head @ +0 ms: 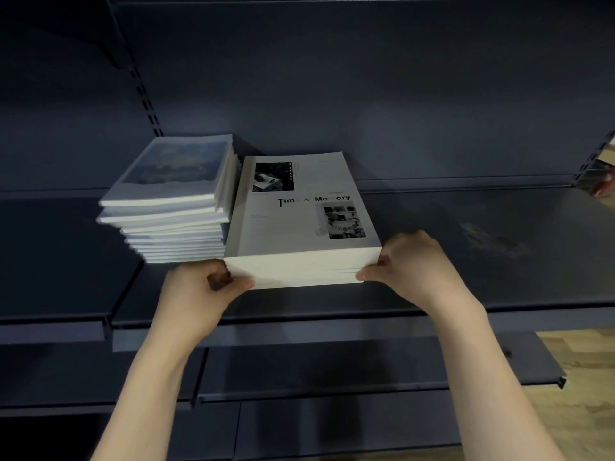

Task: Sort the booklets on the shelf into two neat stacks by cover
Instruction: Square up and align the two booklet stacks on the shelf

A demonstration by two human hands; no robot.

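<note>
Wooden floor shows at lower right, past a lower shelf of dark metal. Bare forearms come up from the bottom edge. Left hand grips the near left corner of the white stack, thumb on its front edge, fingers curled round the side. Right hand grips the near right corner, thumb tip pressed on the page edges. Hands are apart, one at each end of the stack's front. White stack sits on the dark shelf, edges squared; top cover reads "Time & Memory" with two black-and-white photos. Just left of it, touching or nearly touching, stands the blue stack, top cover a blue-green picture, its booklets fanned unevenly, upper ones sticking out left. Behind both is the dark back panel with a slotted upright.
</note>
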